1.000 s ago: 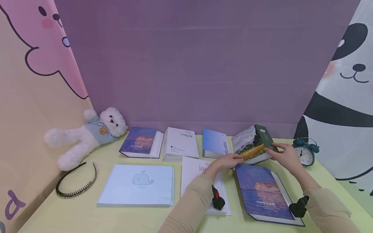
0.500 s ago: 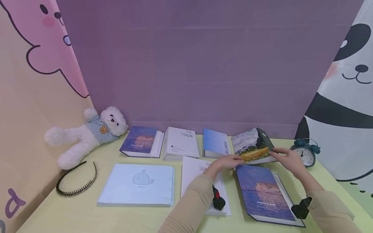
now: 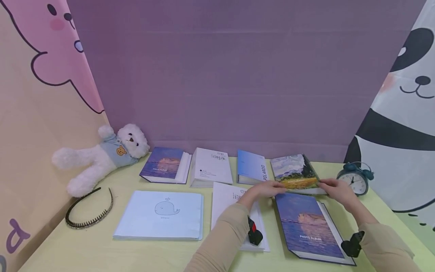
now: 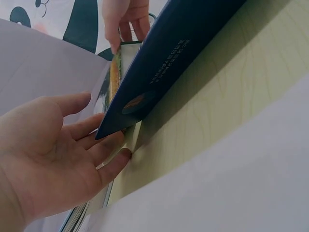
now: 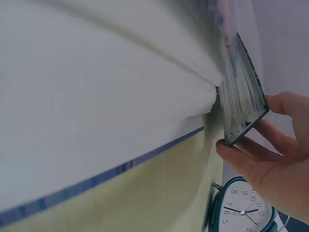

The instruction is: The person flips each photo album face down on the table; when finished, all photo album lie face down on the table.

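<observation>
A photo album with a painted landscape cover [image 3: 295, 172] lies at the back right, its many pages showing edge-on in the right wrist view. My right hand [image 3: 340, 190] pinches its near right corner, thumb above and fingers below [image 5: 280, 140]. At the near left corner is my left hand [image 3: 266, 189]. In the left wrist view, its fingers [image 4: 99, 145] are loosely extended, the thumb stands apart, and some fingertips are hidden behind a navy cover. Just in front lies a purple-blue photo album [image 3: 310, 226], under my right forearm.
Behind, a blue Polaroid album [image 3: 250, 166], a white book [image 3: 211, 166] and another photo album [image 3: 164, 164] form a row. Nearer are a whale-cover album [image 3: 158, 215] and a white book [image 3: 225, 204]. An alarm clock [image 3: 355, 181], plush bear [image 3: 117, 153] and headband [image 3: 90, 224] flank them.
The landscape album's right side has come down, from tilted up to lying nearly flat. My right hand has lowered with it and shifted slightly right; the left hand has stayed nearly still.
</observation>
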A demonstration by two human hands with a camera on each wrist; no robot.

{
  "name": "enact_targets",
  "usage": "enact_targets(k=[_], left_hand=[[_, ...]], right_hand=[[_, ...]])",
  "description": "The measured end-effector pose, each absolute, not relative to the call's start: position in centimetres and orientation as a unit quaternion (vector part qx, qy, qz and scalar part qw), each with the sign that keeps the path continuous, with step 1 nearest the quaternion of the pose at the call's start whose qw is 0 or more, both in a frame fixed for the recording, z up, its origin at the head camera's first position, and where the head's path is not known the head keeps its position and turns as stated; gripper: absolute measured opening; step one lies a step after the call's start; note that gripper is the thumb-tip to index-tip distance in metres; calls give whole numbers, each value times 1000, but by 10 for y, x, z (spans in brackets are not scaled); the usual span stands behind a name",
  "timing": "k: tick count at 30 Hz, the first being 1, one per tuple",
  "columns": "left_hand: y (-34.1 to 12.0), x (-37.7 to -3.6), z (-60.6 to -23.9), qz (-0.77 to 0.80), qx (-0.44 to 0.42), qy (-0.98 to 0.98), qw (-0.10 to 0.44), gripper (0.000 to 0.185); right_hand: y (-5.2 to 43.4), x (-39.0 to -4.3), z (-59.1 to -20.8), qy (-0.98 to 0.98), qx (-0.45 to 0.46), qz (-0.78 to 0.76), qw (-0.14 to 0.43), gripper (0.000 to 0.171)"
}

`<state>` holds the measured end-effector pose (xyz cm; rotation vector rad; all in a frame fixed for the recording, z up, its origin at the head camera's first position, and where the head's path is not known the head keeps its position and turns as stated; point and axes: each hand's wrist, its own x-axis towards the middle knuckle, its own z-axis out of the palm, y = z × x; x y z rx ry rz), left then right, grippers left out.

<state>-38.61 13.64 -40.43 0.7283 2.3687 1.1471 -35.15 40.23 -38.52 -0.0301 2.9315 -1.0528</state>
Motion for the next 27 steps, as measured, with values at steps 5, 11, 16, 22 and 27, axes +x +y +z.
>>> enact_targets(k=[5, 11, 16, 22, 27], left_hand=[[136, -387, -405, 406, 264, 851, 202, 45], [135, -386, -403, 441, 262, 840, 178, 44], [136, -384, -402, 489, 230, 828, 152, 42], [135, -383, -401, 475, 221, 839, 148, 40], [136, -385, -402, 447, 236, 846, 168, 41]], right_hand=[[403, -356, -391, 945, -4, -324, 36, 66], [401, -357, -389, 945, 1, -324, 54, 70], [399, -356, -387, 941, -10, -331, 68, 71], [398, -358, -386, 942, -13, -326, 77, 76], [398, -362, -390, 943, -15, -322, 79, 79]])
